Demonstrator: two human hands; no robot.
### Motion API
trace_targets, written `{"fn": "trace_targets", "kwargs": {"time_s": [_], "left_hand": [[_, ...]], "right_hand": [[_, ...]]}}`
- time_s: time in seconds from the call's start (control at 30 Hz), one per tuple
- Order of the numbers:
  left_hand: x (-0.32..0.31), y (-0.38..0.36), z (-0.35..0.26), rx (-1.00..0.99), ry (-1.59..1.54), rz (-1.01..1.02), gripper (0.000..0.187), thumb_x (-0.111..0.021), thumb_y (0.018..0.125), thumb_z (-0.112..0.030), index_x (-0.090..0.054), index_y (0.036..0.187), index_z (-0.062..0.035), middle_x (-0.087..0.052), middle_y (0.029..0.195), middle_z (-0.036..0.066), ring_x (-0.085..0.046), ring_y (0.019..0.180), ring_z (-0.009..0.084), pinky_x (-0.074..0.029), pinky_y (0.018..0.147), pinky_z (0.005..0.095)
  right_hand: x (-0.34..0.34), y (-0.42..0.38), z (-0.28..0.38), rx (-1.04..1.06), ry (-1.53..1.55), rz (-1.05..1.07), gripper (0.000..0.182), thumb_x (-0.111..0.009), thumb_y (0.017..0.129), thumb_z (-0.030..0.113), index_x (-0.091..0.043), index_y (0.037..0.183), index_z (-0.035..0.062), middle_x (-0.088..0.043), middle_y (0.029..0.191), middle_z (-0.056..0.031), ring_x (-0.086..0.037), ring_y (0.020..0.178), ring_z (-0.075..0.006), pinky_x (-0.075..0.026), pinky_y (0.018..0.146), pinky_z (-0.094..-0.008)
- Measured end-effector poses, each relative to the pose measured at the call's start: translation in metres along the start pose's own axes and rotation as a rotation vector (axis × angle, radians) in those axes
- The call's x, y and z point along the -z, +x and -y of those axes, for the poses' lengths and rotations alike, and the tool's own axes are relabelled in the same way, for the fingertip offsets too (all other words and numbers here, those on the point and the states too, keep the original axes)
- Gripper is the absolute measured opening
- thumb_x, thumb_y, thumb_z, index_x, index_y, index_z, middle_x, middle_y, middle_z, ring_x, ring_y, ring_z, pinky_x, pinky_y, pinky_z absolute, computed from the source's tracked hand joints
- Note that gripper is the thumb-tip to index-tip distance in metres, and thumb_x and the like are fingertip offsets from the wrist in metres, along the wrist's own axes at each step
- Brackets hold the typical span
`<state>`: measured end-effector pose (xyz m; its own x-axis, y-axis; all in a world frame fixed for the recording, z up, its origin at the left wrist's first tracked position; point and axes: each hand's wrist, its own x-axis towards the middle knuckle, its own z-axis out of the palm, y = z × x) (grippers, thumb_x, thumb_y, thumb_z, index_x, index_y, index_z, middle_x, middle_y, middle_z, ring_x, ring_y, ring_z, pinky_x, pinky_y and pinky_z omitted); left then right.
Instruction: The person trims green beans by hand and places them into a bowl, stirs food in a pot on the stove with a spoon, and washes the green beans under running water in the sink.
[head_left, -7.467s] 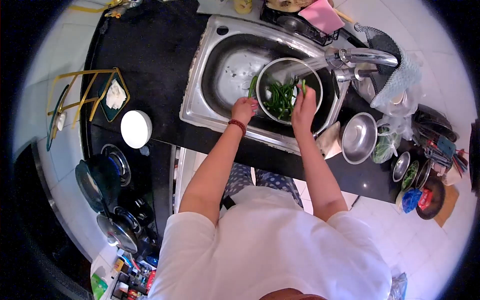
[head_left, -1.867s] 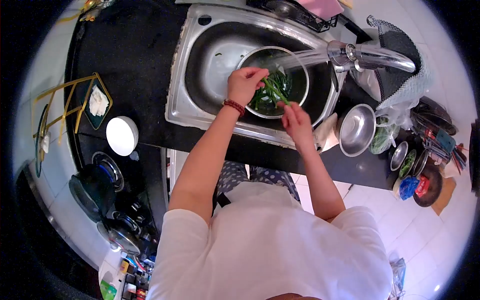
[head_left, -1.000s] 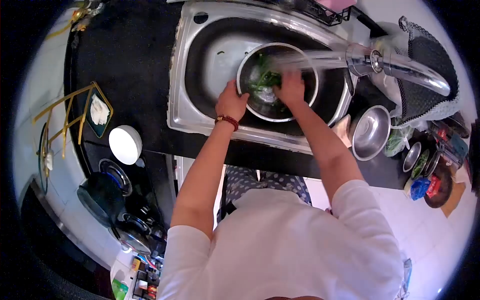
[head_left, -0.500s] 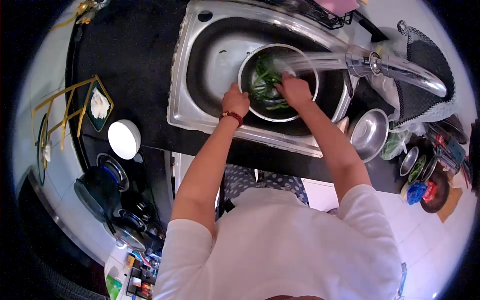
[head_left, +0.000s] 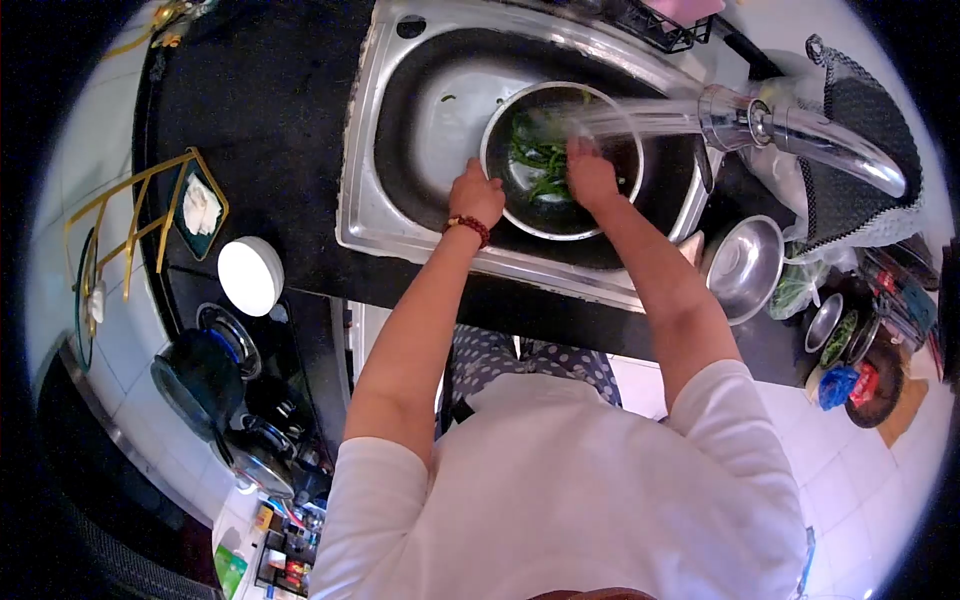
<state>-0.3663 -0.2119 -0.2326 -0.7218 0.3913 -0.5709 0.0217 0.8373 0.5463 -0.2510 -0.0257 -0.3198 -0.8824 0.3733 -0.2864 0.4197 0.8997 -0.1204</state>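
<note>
A round metal basin (head_left: 487,190) stands in the right part of the steel sink (head_left: 352,205), with leafy greens (head_left: 545,180) and water inside it. My left hand (head_left: 476,195), wearing a red bead bracelet (head_left: 469,229), is closed on the basin's left rim. Inside the basin, my right hand (head_left: 592,178) has its fingers curled at the right side of the greens; the fingertips are partly hidden by splashing water. From the faucet (head_left: 730,118), a stream runs leftward into the basin near that hand.
Right of the sink sit an empty steel bowl (head_left: 745,268), a plastic bag of greens (head_left: 795,290) and several small dishes. A white bowl (head_left: 251,276) is on the left counter, near a wok (head_left: 195,385) and the stove burner (head_left: 228,340). A mesh cover (head_left: 860,150) stands behind the faucet.
My right hand has shifted slightly up inside the basin, and the greens have spread lower and to the right. My left hand stays at the rim.
</note>
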Motion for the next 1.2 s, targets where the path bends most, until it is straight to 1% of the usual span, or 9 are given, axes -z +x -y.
{"fn": "trace_targets", "kwargs": {"time_s": [0.03, 0.13, 0.43, 0.53, 0.6, 0.63, 0.97, 1.07, 1.2], "left_hand": [[-0.002, 0.001, 0.001, 0.006, 0.007, -0.002, 0.028, -0.065, 0.083, -0.015, -0.051, 0.102, 0.0006, -0.067, 0.079, 0.021, -0.067, 0.062, 0.0327, -0.055, 0.067, 0.0424], [0.000, 0.000, -0.002, 0.039, 0.026, -0.006, 0.028, -0.064, 0.082, -0.013, -0.051, 0.101, 0.0015, -0.065, 0.085, 0.025, -0.065, 0.076, 0.0389, -0.052, 0.074, 0.0459], [0.005, -0.004, -0.011, 0.053, 0.064, 0.013, 0.030, -0.063, 0.082, -0.013, -0.048, 0.103, 0.0009, -0.064, 0.090, 0.028, -0.061, 0.089, 0.0458, -0.050, 0.078, 0.0505], [0.002, -0.001, -0.005, 0.064, 0.026, 0.021, 0.030, -0.064, 0.081, -0.013, -0.048, 0.102, 0.0016, -0.063, 0.091, 0.028, -0.061, 0.089, 0.0461, -0.050, 0.079, 0.0509], [0.003, -0.001, -0.010, 0.076, 0.085, 0.020, 0.030, -0.064, 0.081, -0.013, -0.048, 0.102, 0.0019, -0.063, 0.091, 0.029, -0.060, 0.090, 0.0462, -0.050, 0.079, 0.0508], [0.003, -0.001, -0.011, 0.071, 0.073, 0.018, 0.031, -0.064, 0.081, -0.013, -0.048, 0.102, 0.0020, -0.063, 0.091, 0.029, -0.060, 0.090, 0.0463, -0.050, 0.079, 0.0507], [0.001, 0.000, -0.011, 0.054, 0.068, 0.015, 0.033, -0.064, 0.081, -0.014, -0.047, 0.104, 0.0035, -0.062, 0.092, 0.030, -0.060, 0.091, 0.0469, -0.049, 0.080, 0.0515], [0.004, -0.001, -0.016, 0.073, 0.072, 0.026, 0.033, -0.064, 0.081, -0.013, -0.047, 0.104, 0.0037, -0.062, 0.092, 0.030, -0.060, 0.092, 0.0466, -0.049, 0.081, 0.0516], [0.000, 0.000, -0.011, 0.034, 0.114, 0.011, 0.033, -0.063, 0.082, -0.013, -0.047, 0.105, 0.0039, -0.062, 0.093, 0.030, -0.059, 0.093, 0.0464, -0.049, 0.081, 0.0516]], "right_hand": [[0.023, -0.004, 0.005, 0.034, 0.009, 0.099, 0.037, -0.057, 0.084, 0.016, -0.048, 0.118, 0.0039, -0.058, 0.108, -0.0199, -0.065, 0.072, -0.0374, -0.055, 0.062, -0.0456], [0.082, -0.013, 0.009, -0.021, 0.146, 0.307, 0.055, -0.067, 0.077, 0.020, -0.043, 0.123, 0.0019, -0.053, 0.113, -0.0229, -0.056, 0.105, -0.0375, -0.053, 0.069, -0.0452], [0.049, 0.003, 0.054, -0.208, 0.094, -0.035, 0.091, -0.074, 0.067, 0.047, -0.036, 0.138, 0.0062, -0.039, 0.134, -0.0238, -0.038, 0.126, -0.0409, -0.035, 0.098, -0.0576], [0.033, -0.008, 0.052, 0.353, -0.205, -0.039, 0.065, -0.062, 0.080, 0.036, -0.040, 0.138, 0.0147, -0.047, 0.129, -0.0193, -0.042, 0.122, -0.0428, -0.030, 0.098, -0.0633], [0.029, 0.006, 0.012, 0.327, -0.031, -0.055, 0.050, -0.055, 0.085, 0.022, -0.044, 0.133, 0.0121, -0.052, 0.126, -0.0174, -0.051, 0.115, -0.0386, -0.042, 0.090, -0.0581], [0.034, 0.015, 0.006, -0.004, 0.042, 0.182, 0.041, -0.051, 0.085, 0.015, -0.049, 0.125, 0.0074, -0.054, 0.124, -0.0188, -0.058, 0.106, -0.0335, -0.052, 0.078, -0.0495], [0.118, 0.008, 0.033, -0.071, 0.120, 0.460, 0.057, -0.057, 0.086, 0.049, -0.052, 0.118, 0.0020, -0.052, 0.118, -0.0199, -0.059, 0.100, -0.0368, -0.053, 0.071, -0.0433], [0.097, -0.015, 0.019, 0.144, 0.165, -0.107, 0.057, -0.062, 0.082, 0.051, -0.055, 0.111, 0.0017, -0.056, 0.114, -0.0180, -0.058, 0.101, -0.0366, -0.051, 0.076, -0.0452], [0.081, -0.032, 0.010, 0.028, -0.063, 0.060, 0.053, -0.064, 0.081, 0.047, -0.056, 0.108, 0.0027, -0.058, 0.111, -0.0167, -0.056, 0.102, -0.0387, -0.050, 0.080, -0.0473]]}}
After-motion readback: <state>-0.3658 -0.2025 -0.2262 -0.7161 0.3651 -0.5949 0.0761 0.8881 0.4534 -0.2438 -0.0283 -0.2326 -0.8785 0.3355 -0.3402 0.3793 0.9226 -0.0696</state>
